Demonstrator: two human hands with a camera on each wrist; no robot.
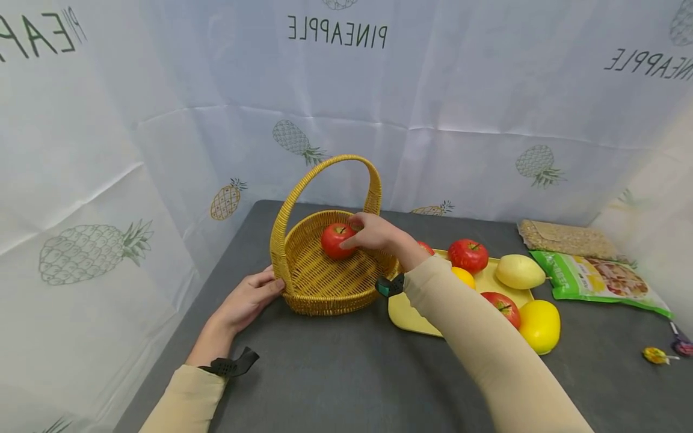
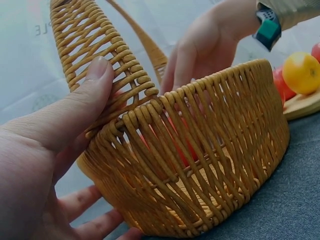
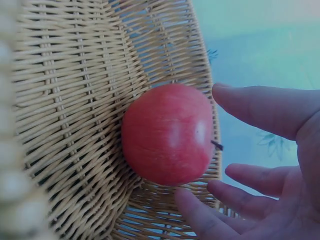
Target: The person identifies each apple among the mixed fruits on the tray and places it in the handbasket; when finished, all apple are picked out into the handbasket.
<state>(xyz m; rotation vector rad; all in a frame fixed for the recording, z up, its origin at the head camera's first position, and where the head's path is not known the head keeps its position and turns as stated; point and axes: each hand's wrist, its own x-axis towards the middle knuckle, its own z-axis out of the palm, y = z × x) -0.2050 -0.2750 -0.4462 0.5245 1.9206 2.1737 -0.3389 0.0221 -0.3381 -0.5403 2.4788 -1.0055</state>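
Note:
A woven basket (image 1: 325, 305) with a tall arched handle stands on the dark table. My left hand (image 1: 251, 302) holds its left side, thumb against the foot of the handle in the left wrist view and the other fingers along the outer wall. One red apple (image 3: 167, 135) lies inside against the far wall, stem showing. My right hand (image 1: 375, 233) reaches over the basket at this apple. In the right wrist view its thumb and fingers are spread around the apple, with a gap at the thumb.
Right of the basket, a yellow tray (image 1: 409, 317) bears several fruits, among them a red apple (image 1: 468, 256) and an orange one (image 1: 463, 277). A yellow fruit (image 1: 539, 326) sits at its edge. Farther right are a green food bag (image 1: 601, 281) and a wrapped lollipop (image 1: 656, 355). A printed curtain hangs behind.

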